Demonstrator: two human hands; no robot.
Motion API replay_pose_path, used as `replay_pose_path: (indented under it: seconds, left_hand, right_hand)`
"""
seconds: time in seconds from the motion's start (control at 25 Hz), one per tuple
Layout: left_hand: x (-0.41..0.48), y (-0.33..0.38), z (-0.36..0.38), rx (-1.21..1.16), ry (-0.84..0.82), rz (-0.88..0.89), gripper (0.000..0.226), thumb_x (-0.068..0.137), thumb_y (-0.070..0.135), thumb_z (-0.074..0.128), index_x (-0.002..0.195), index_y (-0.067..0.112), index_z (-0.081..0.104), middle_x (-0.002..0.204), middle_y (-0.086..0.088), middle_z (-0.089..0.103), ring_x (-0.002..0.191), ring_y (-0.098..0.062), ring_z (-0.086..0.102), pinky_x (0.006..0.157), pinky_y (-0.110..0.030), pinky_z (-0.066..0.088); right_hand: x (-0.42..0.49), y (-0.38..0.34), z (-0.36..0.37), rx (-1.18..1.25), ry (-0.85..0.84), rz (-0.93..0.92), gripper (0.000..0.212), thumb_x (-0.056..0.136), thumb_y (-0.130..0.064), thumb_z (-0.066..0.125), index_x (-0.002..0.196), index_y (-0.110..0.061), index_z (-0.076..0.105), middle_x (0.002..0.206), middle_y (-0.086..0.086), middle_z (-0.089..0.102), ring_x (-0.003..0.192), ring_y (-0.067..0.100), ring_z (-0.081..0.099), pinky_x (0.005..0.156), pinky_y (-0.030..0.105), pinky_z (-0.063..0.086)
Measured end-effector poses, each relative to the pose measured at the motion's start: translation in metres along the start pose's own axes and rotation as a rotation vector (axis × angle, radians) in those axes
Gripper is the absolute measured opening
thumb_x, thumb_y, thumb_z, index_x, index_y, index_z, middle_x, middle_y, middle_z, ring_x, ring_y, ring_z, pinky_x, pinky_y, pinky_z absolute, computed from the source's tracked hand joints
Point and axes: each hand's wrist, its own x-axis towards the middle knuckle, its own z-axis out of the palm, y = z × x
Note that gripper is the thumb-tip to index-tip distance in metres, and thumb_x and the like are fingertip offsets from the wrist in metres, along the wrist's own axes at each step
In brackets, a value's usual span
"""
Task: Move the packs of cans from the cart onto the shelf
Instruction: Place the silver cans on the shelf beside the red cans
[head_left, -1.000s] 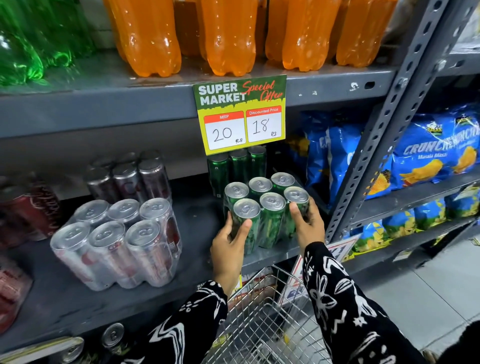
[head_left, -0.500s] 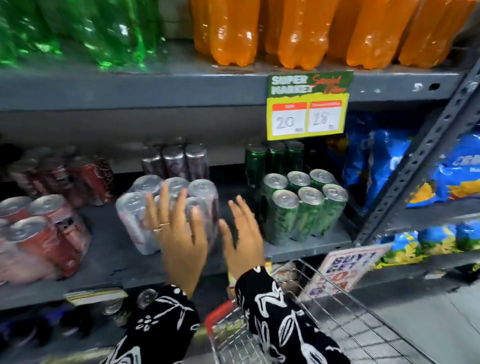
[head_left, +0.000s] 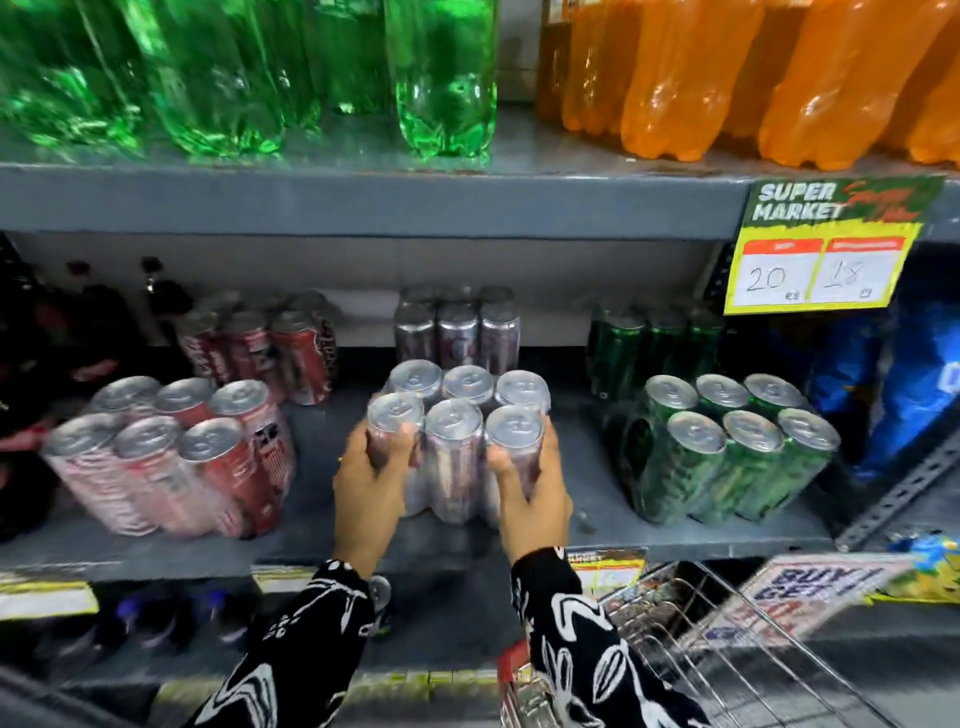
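A shrink-wrapped pack of silver-purple cans (head_left: 457, 447) stands upright on the grey middle shelf (head_left: 311, 540). My left hand (head_left: 371, 483) grips its left front can and my right hand (head_left: 530, 488) grips its right front can. To its right stands a pack of green cans (head_left: 727, 452), to its left a tilted pack of red cans (head_left: 171, 462). Further packs of red (head_left: 260, 348), silver-purple (head_left: 457, 327) and green cans (head_left: 654, 338) stand behind them. The wire cart (head_left: 727, 665) is at the lower right; I cannot see inside it.
Green bottles (head_left: 249, 73) and orange bottles (head_left: 727, 78) fill the shelf above. A yellow price sign (head_left: 826, 254) hangs from that shelf's edge at right. Blue snack bags (head_left: 904, 384) lie beyond the green cans. A slanted metal upright (head_left: 904, 493) crosses at right.
Both hands left the green pack, moved left, and now hold the silver-purple pack from both sides. The view has shifted left, bringing the red packs into sight.
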Motion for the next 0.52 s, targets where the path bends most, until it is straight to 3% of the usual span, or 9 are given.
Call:
replay_pose_path:
  seconds: [0.08, 0.16, 0.28, 0.4, 0.52]
  left_hand:
    - [-0.005, 0.001, -0.001, 0.02, 0.022, -0.007, 0.035, 0.086, 0.034, 0.066, 0.113, 0.013, 0.06, 0.094, 0.002, 0.067, 0.089, -0.015, 0.061, 0.086, -0.032, 0.049]
    - [-0.007, 0.001, -0.002, 0.025, 0.013, -0.012, 0.032, 0.08, 0.039, 0.072, 0.098, 0.015, 0.058, 0.085, 0.007, 0.066, 0.083, -0.014, 0.063, 0.084, -0.034, 0.052]
    - [-0.006, 0.0, -0.005, 0.036, -0.004, -0.017, 0.031, 0.075, 0.043, 0.075, 0.084, 0.022, 0.054, 0.081, 0.008, 0.064, 0.079, -0.014, 0.062, 0.08, -0.035, 0.053]
    - [-0.01, -0.002, -0.006, 0.026, -0.016, -0.018, 0.039, 0.072, 0.046, 0.077, 0.084, 0.017, 0.054, 0.078, 0.005, 0.064, 0.073, -0.013, 0.059, 0.078, -0.039, 0.054]
    - [-0.014, -0.004, -0.005, 0.005, -0.007, -0.016, 0.04, 0.072, 0.048, 0.076, 0.084, 0.017, 0.054, 0.08, 0.004, 0.065, 0.074, -0.014, 0.06, 0.076, -0.037, 0.054]
  right_hand:
    - [0.009, 0.0, -0.012, 0.031, -0.04, 0.01, 0.068, 0.078, -0.04, 0.067, 0.139, -0.032, 0.037, 0.129, -0.011, 0.055, 0.121, 0.008, 0.052, 0.092, 0.004, 0.038]
    - [0.016, -0.002, -0.022, 0.073, -0.077, 0.026, 0.062, 0.082, -0.028, 0.067, 0.138, -0.031, 0.039, 0.122, -0.015, 0.054, 0.114, 0.001, 0.049, 0.085, -0.004, 0.034]
    - [0.019, -0.003, -0.028, 0.082, -0.119, 0.03, 0.061, 0.083, -0.027, 0.066, 0.138, -0.03, 0.04, 0.117, -0.017, 0.054, 0.113, 0.0, 0.049, 0.088, 0.002, 0.037]
    - [0.022, 0.003, -0.032, 0.104, -0.121, 0.041, 0.058, 0.081, -0.028, 0.068, 0.134, -0.033, 0.045, 0.115, -0.018, 0.059, 0.115, 0.005, 0.054, 0.104, 0.027, 0.04]
    - [0.022, 0.006, -0.034, 0.115, -0.123, 0.039, 0.058, 0.08, -0.026, 0.069, 0.133, -0.031, 0.046, 0.113, -0.02, 0.061, 0.115, 0.007, 0.056, 0.106, 0.031, 0.041]
